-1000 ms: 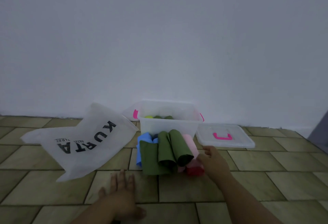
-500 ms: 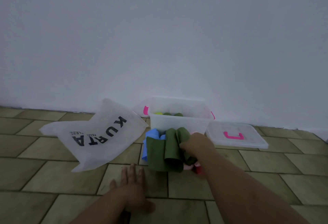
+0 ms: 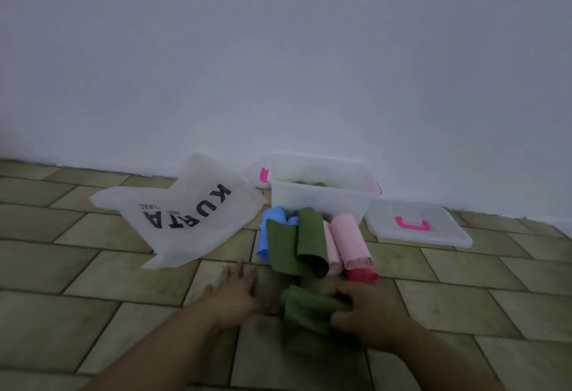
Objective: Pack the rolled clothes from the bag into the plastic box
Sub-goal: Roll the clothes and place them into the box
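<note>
A clear plastic box point(image 3: 318, 202) stands on the tiled floor against the wall, with green and yellow rolls showing inside. In front of it lies a pile of rolled clothes: green rolls point(image 3: 309, 242), pink rolls point(image 3: 349, 242), a blue one point(image 3: 272, 217) and a red one point(image 3: 362, 276). My right hand point(image 3: 368, 316) grips a green rolled cloth point(image 3: 306, 307) close to me, apart from the pile. My left hand point(image 3: 235, 294) rests flat on the floor with fingers spread, just left of that cloth. The white bag point(image 3: 185, 214) printed KURTA lies flat to the left.
The box's clear lid point(image 3: 418, 226) with a pink handle lies on the floor to the right of the box. A plain white wall rises right behind the box. Olive floor tiles stretch to both sides.
My right hand took a green roll from the pile and pulled it toward me. The left hand stayed flat on the floor. The view shifted slightly.
</note>
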Demonstrator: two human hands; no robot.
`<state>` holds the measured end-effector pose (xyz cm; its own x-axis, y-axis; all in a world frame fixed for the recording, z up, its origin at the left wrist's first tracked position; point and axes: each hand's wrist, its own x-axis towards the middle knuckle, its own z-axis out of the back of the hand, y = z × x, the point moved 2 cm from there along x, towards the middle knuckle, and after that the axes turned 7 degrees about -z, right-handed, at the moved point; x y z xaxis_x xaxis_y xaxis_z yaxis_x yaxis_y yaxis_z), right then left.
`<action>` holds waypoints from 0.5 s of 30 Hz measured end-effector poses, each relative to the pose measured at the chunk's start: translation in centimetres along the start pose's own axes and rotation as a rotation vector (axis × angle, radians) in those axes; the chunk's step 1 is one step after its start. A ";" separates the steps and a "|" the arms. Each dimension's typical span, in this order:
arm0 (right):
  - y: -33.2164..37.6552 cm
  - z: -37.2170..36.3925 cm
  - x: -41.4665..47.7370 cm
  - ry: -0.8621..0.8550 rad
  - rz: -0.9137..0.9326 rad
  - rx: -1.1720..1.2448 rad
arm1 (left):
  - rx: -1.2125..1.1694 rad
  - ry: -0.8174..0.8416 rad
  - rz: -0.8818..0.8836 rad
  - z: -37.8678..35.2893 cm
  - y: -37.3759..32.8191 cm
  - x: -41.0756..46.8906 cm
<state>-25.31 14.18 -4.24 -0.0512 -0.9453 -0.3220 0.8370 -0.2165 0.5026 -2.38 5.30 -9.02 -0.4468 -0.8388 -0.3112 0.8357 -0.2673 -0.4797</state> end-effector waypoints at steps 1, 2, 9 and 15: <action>0.4 -0.8 0.2 -0.091 0.071 -0.110 | -0.123 -0.070 -0.004 0.6 0.0 -0.2; 0.8 -1.4 0.4 -0.184 0.151 -0.198 | -0.245 -0.154 -0.001 1.2 -0.1 -0.3; -0.2 -3.4 0.7 -0.275 0.073 -0.141 | -0.582 -0.294 -0.041 1.5 -1.3 -1.8; 0.9 -2.4 1.2 -0.230 0.026 -0.136 | -0.430 -0.067 -0.170 -0.7 -3.0 -1.7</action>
<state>-23.25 13.45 -6.10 -0.1383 -0.9841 -0.1115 0.9045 -0.1713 0.3905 -4.37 7.83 -7.62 -0.5325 -0.8328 -0.1516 0.5376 -0.1944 -0.8205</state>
